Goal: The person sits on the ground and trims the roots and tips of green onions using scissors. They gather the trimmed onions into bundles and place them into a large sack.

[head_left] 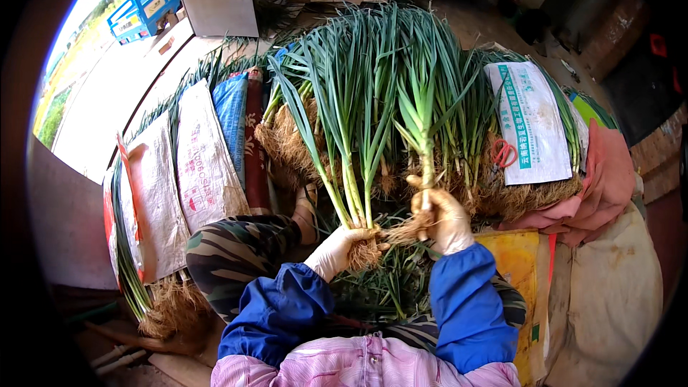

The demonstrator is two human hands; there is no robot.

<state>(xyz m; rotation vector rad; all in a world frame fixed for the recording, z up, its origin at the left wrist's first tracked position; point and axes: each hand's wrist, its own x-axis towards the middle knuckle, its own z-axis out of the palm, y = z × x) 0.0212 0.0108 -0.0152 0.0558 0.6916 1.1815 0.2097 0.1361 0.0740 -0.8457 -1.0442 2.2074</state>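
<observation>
My left hand (342, 249), in a pale glove, is closed round the white lower stems of several green onions (351, 179), just above their brown roots. Their long green leaves lean up and away over the pile. My right hand (443, 216), gloved too, grips a thicker green onion (428, 161) near its base, with its leaves pointing up. The roots of both bunches meet between my hands. Behind them lies a large heap of green onions (380, 50), with matted roots (287, 136) toward me.
Woven sacks (208, 150) cover onions at the left; a white printed sack (534, 122) with red-handled scissors (504, 153) lies at the right. Leaf scraps (387, 279) litter the floor between my legs. A pink cloth (602, 172) and yellow sack (516, 265) are right. A blue truck (147, 7) stands outside.
</observation>
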